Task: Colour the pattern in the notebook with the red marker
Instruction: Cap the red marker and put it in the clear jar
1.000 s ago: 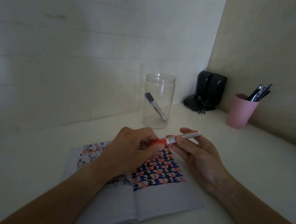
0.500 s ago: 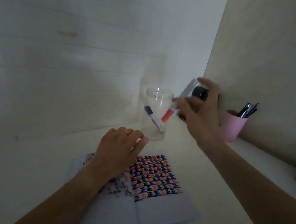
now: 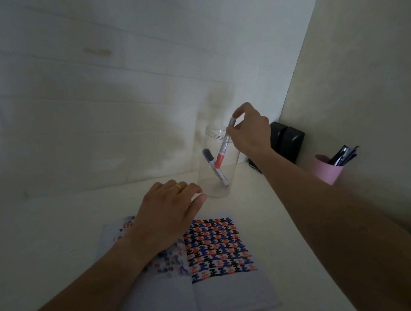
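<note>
An open notebook [image 3: 229,298] lies on the white desk, its right page filled with a red, blue and black pattern [image 3: 220,247]. My left hand [image 3: 169,215] rests flat on the left page, fingers spread, a gold ring on one finger. My right hand [image 3: 249,131] pinches the upper end of the red marker [image 3: 222,151], cap down. The marker's lower half is inside the clear plastic jar [image 3: 218,180], beside a dark-capped marker [image 3: 214,168] that leans in the jar.
Two black speakers [image 3: 288,141] stand in the back corner. A pink cup [image 3: 326,170] holding several pens stands against the right wall. The white wall runs behind the jar.
My two hands held the capped red marker over the notebook. My right hand then carried it up to the jar and lowered it cap first inside. My left hand dropped onto the notebook.
</note>
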The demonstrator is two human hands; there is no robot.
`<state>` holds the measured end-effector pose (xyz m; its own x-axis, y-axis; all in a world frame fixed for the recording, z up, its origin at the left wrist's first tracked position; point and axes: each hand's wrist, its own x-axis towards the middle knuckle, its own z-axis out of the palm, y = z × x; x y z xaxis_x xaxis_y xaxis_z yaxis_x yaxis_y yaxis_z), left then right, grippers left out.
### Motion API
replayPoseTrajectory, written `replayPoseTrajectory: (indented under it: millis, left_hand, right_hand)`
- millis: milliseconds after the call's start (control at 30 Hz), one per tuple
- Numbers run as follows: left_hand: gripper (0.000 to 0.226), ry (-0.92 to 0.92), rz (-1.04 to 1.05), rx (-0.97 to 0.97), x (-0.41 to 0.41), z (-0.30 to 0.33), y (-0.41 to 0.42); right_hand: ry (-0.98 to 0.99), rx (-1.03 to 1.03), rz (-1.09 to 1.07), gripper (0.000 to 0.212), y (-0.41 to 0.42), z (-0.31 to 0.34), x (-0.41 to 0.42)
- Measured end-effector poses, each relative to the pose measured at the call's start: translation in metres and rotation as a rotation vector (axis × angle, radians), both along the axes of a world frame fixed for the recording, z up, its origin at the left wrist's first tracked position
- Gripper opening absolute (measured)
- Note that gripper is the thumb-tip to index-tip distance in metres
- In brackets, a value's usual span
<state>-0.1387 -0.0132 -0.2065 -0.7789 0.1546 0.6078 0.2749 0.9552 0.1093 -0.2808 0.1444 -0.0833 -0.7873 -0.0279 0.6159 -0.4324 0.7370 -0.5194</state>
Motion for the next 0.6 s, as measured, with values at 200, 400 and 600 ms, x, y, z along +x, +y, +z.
replayPoseTrajectory:
  millis: [200,400,600]
  left_hand:
    - [0.046,-0.01,-0.005,-0.006,-0.001,-0.002,0.0]
    - [0.044,-0.013,-0.003,-0.009,-0.002,-0.005,-0.001]
    - [0.045,-0.051,-0.022,-0.035,0.002,-0.004,0.001]
  right_hand:
    - [-0.044,0.132,-0.064,0.021,-0.004,-0.001,-0.006]
    - [0.02,0.077,-0.016,0.017,0.01,0.002,0.015]
    - [0.077,0.138,-0.002,0.02,0.043,-0.049,0.076]
